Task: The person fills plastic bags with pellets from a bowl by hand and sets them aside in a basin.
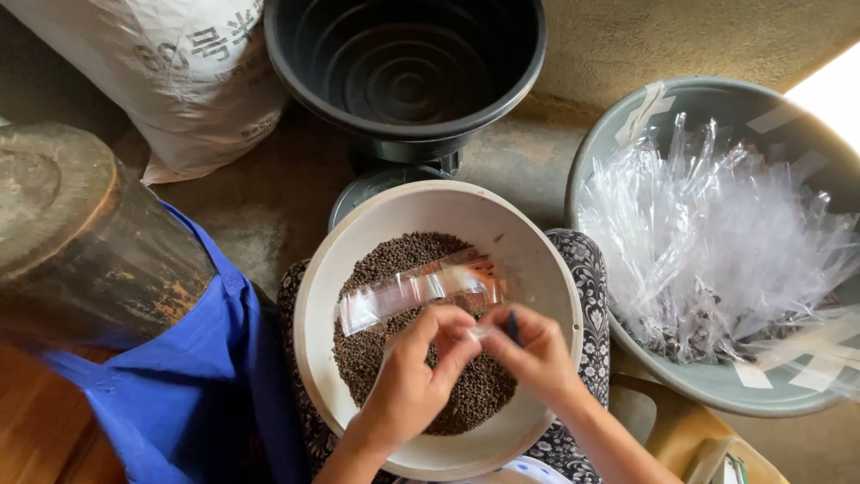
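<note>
A cream bowl (313, 314) rests on my lap, half full of small dark brown pellets (394, 255). Over it both hands pinch the near end of a long clear plastic sleeve (408, 291), which lies flat across the pellets and points to the upper left. My left hand (417, 372) grips the sleeve's edge with thumb and fingers. My right hand (528, 350) holds the same edge from the right side, and something dark and thin shows between its fingers.
A grey basin (717, 385) at the right holds a heap of clear sleeves (717, 233). A black tub (403, 72) stands beyond the bowl. A white sack (152, 81) and a dark wooden cylinder (81, 233) stand at the left, blue cloth (197, 376) beside it.
</note>
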